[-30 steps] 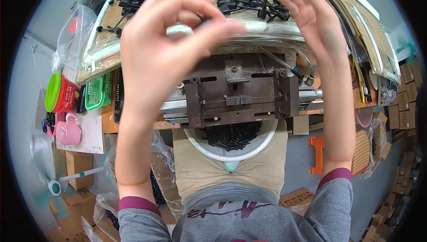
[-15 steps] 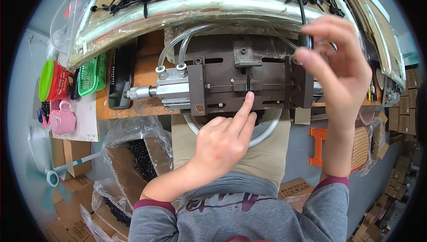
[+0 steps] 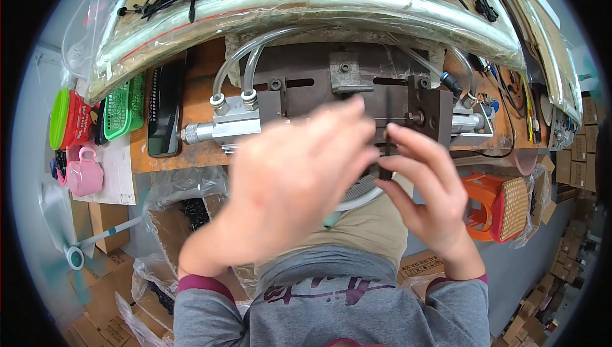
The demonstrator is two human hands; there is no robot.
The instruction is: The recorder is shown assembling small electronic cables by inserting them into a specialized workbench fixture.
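Both hands, left hand [image 3: 293, 181] and right hand [image 3: 427, 187], pinch a thin black strip [image 3: 387, 133] by its lower end at the desk's front edge; likely light and bendy.

The little black strip [image 3: 388, 131] in my right hand [image 3: 426, 194] looks like matt plastic. Behind it the press fixture [image 3: 357, 88] is dull, rusty-dark metal, with a brighter brushed-metal cylinder [image 3: 236, 124] to its left, on a scuffed wooden bench [image 3: 201, 76]. Glossy clear plastic sheeting [image 3: 306, 2] wraps the shelf above it
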